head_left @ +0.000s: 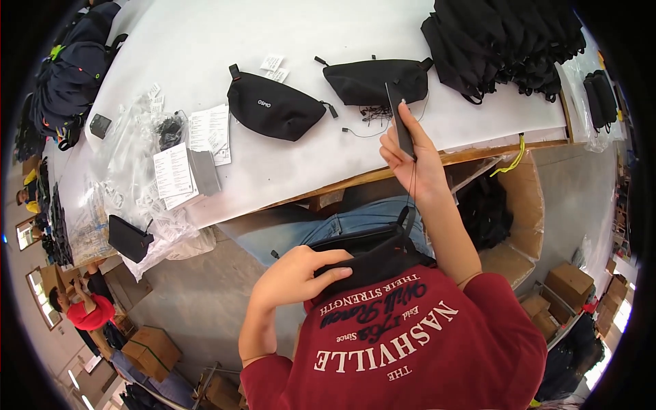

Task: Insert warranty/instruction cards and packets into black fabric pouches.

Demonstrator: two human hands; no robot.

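Observation:
My left hand [295,275] rests on a black bag [369,256] held against my chest, fingers curled over its top edge. My right hand [410,158] is raised over the table edge and grips a thin dark flat tag [399,119] with a black cord [412,191] running from it down to the bag. On the white table [205,48] beyond lie two black waist bags, one at the centre [273,108] and one further right [376,80].
A heap of black bags [502,41] fills the table's far right. Clear plastic sleeves and paper leaflets [174,174] lie at the left with a small black pouch [128,238]. An open cardboard box [509,212] stands under the table edge. Another person in red [85,311] is at lower left.

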